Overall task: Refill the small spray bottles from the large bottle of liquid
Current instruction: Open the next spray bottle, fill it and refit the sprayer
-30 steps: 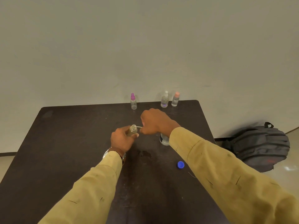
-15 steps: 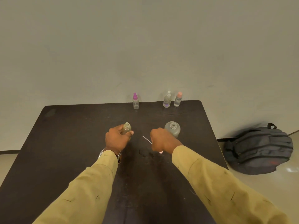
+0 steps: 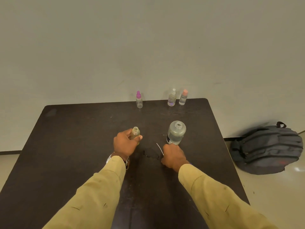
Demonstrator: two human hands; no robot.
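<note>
Dark brown rectangular table point(image 3: 66, 146) fills the lower view, with a pale wall behind its far edge. A grey fabric backpack point(image 3: 267, 149) lies on the floor off the table's right edge.

The large clear plastic bottle point(image 3: 176, 133) is uncapped, upright and holds clear liquid. It stands right of the table's centre.

Fingers and thumb of the left hand point(image 3: 125, 144) are curled round a small clear uncapped bottle point(image 3: 135, 131). This is upright, mouth open, just left of centre; cannot tell whether its base touches the table. A silver wristwatch point(image 3: 110, 158) shows at that wrist.

The right hand point(image 3: 173, 157) is closed in a fist, knuckles up, just in front of the large bottle's base. It grips a thin white tube point(image 3: 159, 148), which sticks out toward the far left. Anything else in the fist is hidden.

Three small spray bottles stand upright along the far edge:
- magenta-capped spray bottle point(image 3: 139, 100), near the middle
- white-capped spray bottle point(image 3: 171, 98) and salmon-capped spray bottle point(image 3: 183, 97), side by side toward the far right corner
</note>
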